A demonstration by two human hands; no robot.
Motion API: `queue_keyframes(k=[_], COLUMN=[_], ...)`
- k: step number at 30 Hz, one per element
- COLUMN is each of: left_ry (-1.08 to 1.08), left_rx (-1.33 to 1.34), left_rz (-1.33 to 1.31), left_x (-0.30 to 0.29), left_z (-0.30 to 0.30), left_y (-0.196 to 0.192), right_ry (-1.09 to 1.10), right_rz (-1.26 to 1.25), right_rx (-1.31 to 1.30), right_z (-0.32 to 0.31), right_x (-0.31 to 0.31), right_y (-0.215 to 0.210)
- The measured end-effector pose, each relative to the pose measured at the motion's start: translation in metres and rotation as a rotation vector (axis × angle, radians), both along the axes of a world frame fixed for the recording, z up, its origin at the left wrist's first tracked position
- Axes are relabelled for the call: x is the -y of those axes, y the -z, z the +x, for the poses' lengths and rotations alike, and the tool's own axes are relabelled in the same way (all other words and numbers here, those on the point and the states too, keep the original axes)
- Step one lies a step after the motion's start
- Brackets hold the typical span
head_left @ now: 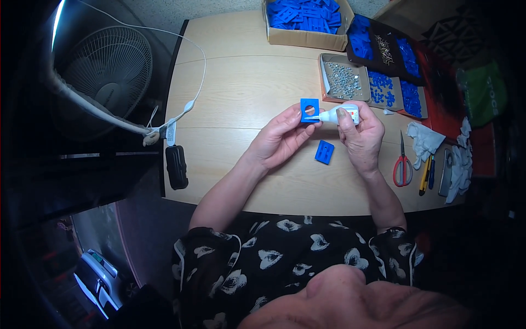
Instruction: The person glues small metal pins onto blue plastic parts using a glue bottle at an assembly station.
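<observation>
Over the middle of the table, my left hand (283,135) is closed on a flat blue plastic plate (306,103) with a round hole in it. My right hand (364,137) grips a small white glue bottle (332,114) with a narrow nozzle. The nozzle points left and its tip lies over the blue plate's lower part, below the hole; whether it touches cannot be made out. A second blue plastic piece (324,152) with slots rests on the table just below my hands.
Blue parts fill a cardboard box (307,38) at the back. Trays of small metal parts (343,80) and blue pieces stand at right. Red-handled scissors (402,167), a yellow cutter (424,176) and white cloth (424,141) lie right; a black case (176,167) lies left.
</observation>
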State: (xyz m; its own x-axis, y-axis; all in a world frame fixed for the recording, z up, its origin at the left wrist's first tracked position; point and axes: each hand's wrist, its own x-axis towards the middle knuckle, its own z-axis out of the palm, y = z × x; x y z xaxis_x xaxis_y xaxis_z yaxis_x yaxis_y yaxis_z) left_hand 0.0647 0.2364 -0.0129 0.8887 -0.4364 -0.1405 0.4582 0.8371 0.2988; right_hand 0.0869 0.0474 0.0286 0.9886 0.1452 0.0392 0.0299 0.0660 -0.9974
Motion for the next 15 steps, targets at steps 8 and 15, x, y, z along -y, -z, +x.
queue_keyframes(k=[8, 15], left_ry=[-0.004, 0.004], left_rx=[-0.021, -0.034], left_rz=[0.020, 0.014], left_x=[0.0012, 0.0007], left_z=[-0.0002, 0.0005], left_y=[-0.0024, 0.0015], right_ry=[-0.028, -0.026], right_rz=[0.019, 0.012], right_rx=[-0.044, -0.044], right_z=[0.0001, 0.0014], right_x=[0.0043, 0.0046], right_y=[-0.0029, -0.0016])
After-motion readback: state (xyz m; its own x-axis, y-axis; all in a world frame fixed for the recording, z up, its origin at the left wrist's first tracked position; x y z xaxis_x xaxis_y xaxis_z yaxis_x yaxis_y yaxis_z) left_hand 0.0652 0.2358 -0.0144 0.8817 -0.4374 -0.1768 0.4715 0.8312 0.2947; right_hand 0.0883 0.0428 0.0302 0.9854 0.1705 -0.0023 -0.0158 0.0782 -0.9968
